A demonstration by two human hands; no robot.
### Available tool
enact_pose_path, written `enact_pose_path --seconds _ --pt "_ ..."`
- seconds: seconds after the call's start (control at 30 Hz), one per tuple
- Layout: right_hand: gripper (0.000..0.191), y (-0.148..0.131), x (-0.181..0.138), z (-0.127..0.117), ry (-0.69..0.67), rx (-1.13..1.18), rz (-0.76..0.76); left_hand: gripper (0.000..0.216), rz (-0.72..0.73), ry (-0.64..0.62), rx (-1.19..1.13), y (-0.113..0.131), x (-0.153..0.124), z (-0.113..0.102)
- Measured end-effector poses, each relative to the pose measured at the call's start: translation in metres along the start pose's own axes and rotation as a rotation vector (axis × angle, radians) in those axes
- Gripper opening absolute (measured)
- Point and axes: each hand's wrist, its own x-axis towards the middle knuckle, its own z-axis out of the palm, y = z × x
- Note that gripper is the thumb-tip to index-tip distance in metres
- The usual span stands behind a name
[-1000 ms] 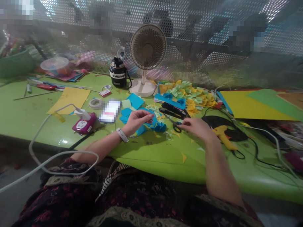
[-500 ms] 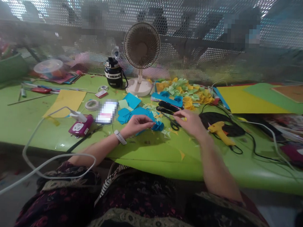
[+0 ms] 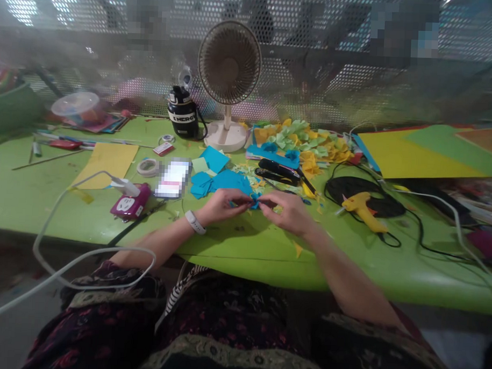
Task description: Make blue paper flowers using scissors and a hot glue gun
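My left hand (image 3: 228,204), with a white watch on its wrist, pinches a small blue folded-paper flower (image 3: 255,201) above the green table. From the other side, my right hand (image 3: 286,209) has its thumb and fingertips closed on the same flower. Just behind them lie loose blue paper pieces (image 3: 230,180) and a square blue sheet (image 3: 215,159). A black two-armed tool (image 3: 277,172), its exact kind unclear, rests behind my right hand. Small yellow and pale green paper scraps are scattered around it.
A yellow glue gun (image 3: 364,211) lies to the right by a black round mat (image 3: 338,194). A fan (image 3: 229,63), a black jug (image 3: 183,115) and a heap of yellow-green paper flowers (image 3: 307,143) stand behind. Left are a phone (image 3: 173,177), tape roll (image 3: 147,167) and purple power adapter (image 3: 130,202).
My right hand has moved left and down from beside the black tool to the blue paper flower. My left hand stays at the flower. The view has shifted slightly.
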Motion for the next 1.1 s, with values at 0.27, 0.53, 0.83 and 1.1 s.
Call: enact_pose_path --seconds 0.27,0.53,0.83,1.1 --pt "0.02 0.002 -0.001 0.004 -0.01 -0.049 -0.033 0.016 0.054 -0.03 0.043 -0.003 0.001 0.0" --pt "0.023 0.008 0.001 -0.001 -0.106 -0.048 -0.012 0.025 0.043 -0.053 0.079 0.002 -0.001 -0.007" --pt "0.025 0.01 0.005 -0.002 -0.518 -0.084 0.115 0.026 -0.112 0.1 0.125 0.005 0.003 -0.011" --pt "0.024 0.007 0.005 -0.006 -0.597 -0.141 0.159 0.025 -0.104 0.075 0.171 0.001 0.003 -0.009"
